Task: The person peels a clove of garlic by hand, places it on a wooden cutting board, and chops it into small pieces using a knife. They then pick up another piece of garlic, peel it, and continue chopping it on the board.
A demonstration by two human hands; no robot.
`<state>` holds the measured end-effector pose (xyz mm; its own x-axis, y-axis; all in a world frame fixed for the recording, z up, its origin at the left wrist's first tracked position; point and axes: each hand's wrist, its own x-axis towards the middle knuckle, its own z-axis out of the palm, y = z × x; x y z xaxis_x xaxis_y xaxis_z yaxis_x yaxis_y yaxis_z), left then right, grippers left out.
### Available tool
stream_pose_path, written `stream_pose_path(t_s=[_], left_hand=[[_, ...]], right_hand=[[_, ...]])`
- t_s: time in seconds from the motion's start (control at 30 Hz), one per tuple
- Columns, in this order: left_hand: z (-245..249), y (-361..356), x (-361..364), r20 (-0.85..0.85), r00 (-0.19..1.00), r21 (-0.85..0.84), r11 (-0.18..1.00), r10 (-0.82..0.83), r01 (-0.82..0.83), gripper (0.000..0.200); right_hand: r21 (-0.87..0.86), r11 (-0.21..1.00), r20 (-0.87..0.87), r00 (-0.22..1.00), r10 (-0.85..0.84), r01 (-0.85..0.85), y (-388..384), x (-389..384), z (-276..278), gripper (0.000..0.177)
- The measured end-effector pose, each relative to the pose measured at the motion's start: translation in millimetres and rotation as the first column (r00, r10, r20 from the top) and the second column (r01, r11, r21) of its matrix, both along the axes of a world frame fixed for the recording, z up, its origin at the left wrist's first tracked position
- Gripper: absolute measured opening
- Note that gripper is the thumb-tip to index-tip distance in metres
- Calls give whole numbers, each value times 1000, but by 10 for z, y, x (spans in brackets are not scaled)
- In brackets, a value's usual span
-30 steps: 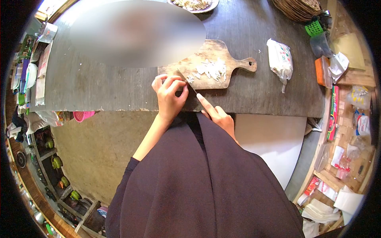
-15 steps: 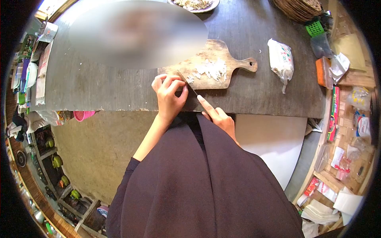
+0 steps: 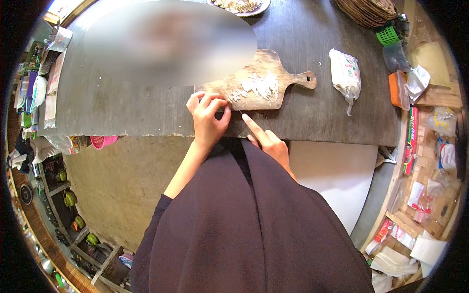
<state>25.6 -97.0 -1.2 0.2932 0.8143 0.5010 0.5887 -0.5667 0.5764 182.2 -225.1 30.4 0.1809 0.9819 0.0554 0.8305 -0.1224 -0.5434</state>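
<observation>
My right hand grips a knife, its index finger stretched along toward the thin blade. The handle is hidden inside the fist. At the near left edge of a wooden cutting board, my left hand is closed with curled fingertips bent down onto the wood. Whatever those fingers pinch is hidden beneath them. The blade lies just to the right of the left fingertips, partly hard to make out. Thin white cut strips form a loose pile on the board, with a few smaller pieces nearer the blade.
A plastic packet lies right of the board's handle. At the far edge sits a plate of pale shreds, with a woven basket farther right. A large blurred patch hides the table's far left. An orange-lidded container stands at right.
The knife blade has shifted slightly, and less of it shows now. Small white pieces beside it have moved a little toward the pile. My left hand stays in place.
</observation>
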Motion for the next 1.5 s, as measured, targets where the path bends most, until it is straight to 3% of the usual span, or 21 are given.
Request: stream_pose_path(t_s=[0.13,0.33,0.57,0.67,0.73,0.77,0.83,0.97,1.0,1.1,1.37,1.43,1.5], left_hand=[[-12,0,-2,0,1000,-1,1000,3,-3,16],[-38,5,-9,15,1000,13,1000,0,-1,16],[-55,4,-11,12,1000,11,1000,2,-2,16],[-47,4,-7,12,1000,14,1000,-1,1,16],[-35,5,-8,9,1000,24,1000,3,-3,16],[-28,2,-4,8,1000,25,1000,3,-3,16],[-27,-7,3,8,1000,25,1000,1,-1,15],[-12,-13,17,-30,1000,21,1000,5,-4,16],[-5,-18,19,-44,999,15,1000,2,-2,18],[53,-47,56,-118,993,11,1000,1,1,19],[61,96,186,-162,987,33,999,-21,27,20],[115,205,260,-169,986,46,999,-6,14,20],[198,278,336,-290,957,-17,999,26,-32,23]], right_hand=[[-143,989,-34,999,24,-28,1,-13,145,58],[-44,999,44,999,33,-31,-22,-3,-24,59],[-96,995,49,999,1,4,25,-51,70,58],[-135,991,-65,998,-2,-7,68,-42,94,55],[35,999,-16,1000,-8,9,34,6,-36,56],[35,999,-17,1000,-6,7,33,43,-30,56],[111,993,-172,985,-16,36,35,145,13,57],[88,995,-292,956,-23,50,-4,332,100,56],[5,998,-308,950,-52,56,-16,362,181,53],[38,997,-377,925,-51,70,-31,431,211,51],[133,990,-414,910,5,55,-51,577,121,49],[48,998,-430,903,-6,29,-63,600,145,51],[37,999,-432,902,-9,28,-81,615,96,51]])
